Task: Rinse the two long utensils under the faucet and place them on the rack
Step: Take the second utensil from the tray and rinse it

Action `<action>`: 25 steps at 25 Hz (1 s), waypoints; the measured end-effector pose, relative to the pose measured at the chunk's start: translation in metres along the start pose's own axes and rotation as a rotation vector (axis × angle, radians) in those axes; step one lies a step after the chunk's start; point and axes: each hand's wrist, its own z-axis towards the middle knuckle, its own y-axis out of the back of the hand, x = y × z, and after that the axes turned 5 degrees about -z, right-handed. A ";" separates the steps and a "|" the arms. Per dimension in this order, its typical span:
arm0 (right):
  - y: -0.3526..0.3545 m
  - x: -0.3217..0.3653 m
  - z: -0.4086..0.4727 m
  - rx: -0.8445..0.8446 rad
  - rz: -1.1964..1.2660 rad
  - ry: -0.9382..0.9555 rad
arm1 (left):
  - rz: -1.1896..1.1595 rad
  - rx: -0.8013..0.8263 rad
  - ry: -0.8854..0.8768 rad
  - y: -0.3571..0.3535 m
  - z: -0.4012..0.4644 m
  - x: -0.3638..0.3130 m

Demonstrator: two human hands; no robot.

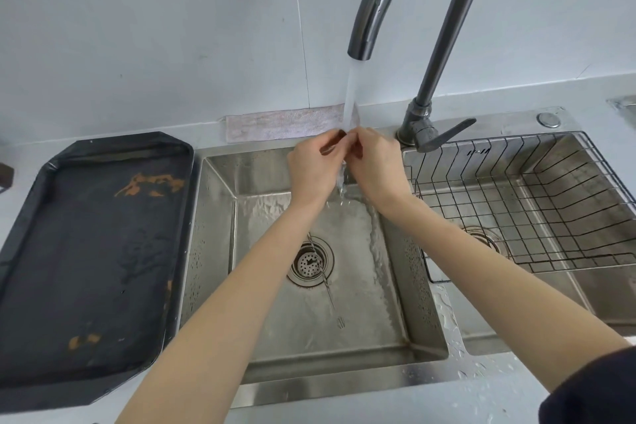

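Rinse step in progress. Left hand (pixel 311 165) and right hand (pixel 373 162) pinch a thin utensil (pixel 321 265) at its top, under the faucet (pixel 359 52) stream; its shaft hangs below the fingers. A second utensil cannot be distinguished. Next: carry right to the rack (pixel 523 203).

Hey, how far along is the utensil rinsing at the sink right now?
Early. Done: only the faucet is running; the wire rack holds no utensils. In hand: the left hand and right hand pinch together in the stream, though what they hold is unclear. One thin utensil lies over the drain in the left basin. Left: finish rinsing, rack both.
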 end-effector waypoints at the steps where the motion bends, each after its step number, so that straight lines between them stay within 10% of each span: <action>1: 0.001 -0.001 0.000 -0.002 0.025 0.002 | 0.002 0.011 -0.013 0.001 0.000 0.000; 25: -0.022 -0.029 -0.022 0.338 0.295 -0.205 | -0.142 0.126 0.027 -0.002 0.011 -0.003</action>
